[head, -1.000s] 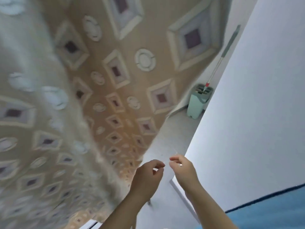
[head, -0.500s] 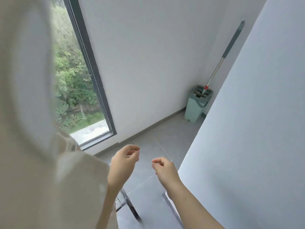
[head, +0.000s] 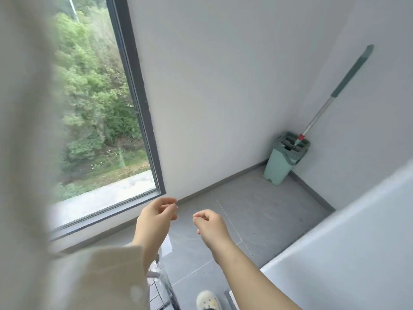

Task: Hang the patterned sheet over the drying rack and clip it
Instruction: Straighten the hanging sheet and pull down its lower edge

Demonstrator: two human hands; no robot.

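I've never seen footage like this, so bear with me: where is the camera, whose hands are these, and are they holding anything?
No machine here: a person wears a wide-angle camera on the head, so the one picture looks forward and down at their own arms. The left hand and right hand are raised, fingers loosely curled; nothing shows in either. The blurred beige cloth on the left is likely the sheet, close to the lens. Beyond are a window, a grey floor, and a mop standing in a green bucket in the corner. A shoe shows at the bottom.
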